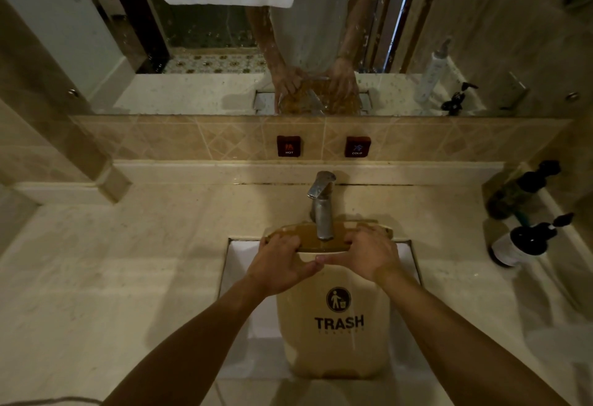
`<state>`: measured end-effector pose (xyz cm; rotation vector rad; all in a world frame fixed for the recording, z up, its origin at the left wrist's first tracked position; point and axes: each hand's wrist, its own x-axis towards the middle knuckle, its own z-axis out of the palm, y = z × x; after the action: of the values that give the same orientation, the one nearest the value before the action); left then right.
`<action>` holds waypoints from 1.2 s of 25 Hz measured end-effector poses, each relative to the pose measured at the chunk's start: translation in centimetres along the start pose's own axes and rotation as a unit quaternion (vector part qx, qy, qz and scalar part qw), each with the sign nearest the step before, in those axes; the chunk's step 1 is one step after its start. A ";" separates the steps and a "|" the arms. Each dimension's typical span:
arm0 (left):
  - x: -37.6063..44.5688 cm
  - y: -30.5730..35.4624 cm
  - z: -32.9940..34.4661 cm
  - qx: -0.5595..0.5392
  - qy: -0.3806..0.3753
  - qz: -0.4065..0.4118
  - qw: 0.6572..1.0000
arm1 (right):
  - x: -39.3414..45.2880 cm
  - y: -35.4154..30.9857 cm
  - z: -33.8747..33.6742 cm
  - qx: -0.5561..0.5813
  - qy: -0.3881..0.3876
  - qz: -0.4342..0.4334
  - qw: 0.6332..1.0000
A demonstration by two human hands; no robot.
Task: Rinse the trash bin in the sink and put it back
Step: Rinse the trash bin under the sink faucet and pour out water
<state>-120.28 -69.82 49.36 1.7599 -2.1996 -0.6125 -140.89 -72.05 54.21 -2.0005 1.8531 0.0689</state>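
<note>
Head view, steeply down, seemingly close

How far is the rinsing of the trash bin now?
Done: the trash bin is in the sink, its mouth under the tap. In hand: the left hand and right hand grip its rim. Whether water runs, I cannot tell. Left: finish rinsing, empty it, put it back.

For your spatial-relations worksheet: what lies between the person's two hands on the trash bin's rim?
In the head view, the faucet spout hangs between the left hand and right hand, over the trash bin opening.
</note>
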 end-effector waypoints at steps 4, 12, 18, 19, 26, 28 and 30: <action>0.1 0.0 0.1 -0.003 -0.005 -0.002 1.000 | -0.1 0.0 -0.2 0.000 -0.008 -0.003 1.000; 0.0 0.0 0.0 -0.008 -0.003 0.001 1.000 | 0.2 0.1 0.1 -0.001 0.001 -0.006 1.000; 0.0 0.0 0.0 -0.009 -0.006 -0.002 1.000 | 0.3 0.1 0.2 0.004 0.000 0.001 1.000; 0.0 0.1 0.0 -0.010 -0.007 -0.002 1.000 | 0.2 0.1 0.3 0.008 0.003 0.002 1.000; 0.0 0.1 0.0 -0.001 -0.006 -0.007 1.000 | 0.3 0.1 0.4 0.017 0.005 -0.003 1.000; 0.0 0.1 0.0 -0.001 -0.009 -0.007 1.000 | 0.4 0.1 0.4 0.017 0.007 0.000 1.000; 0.1 0.2 -0.1 0.000 -0.009 -0.007 1.000 | 0.5 0.2 0.5 0.015 0.011 0.002 1.000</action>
<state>-120.46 -69.85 49.53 1.7783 -2.1997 -0.6341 -140.89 -72.34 53.61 -1.9855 1.8601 0.0211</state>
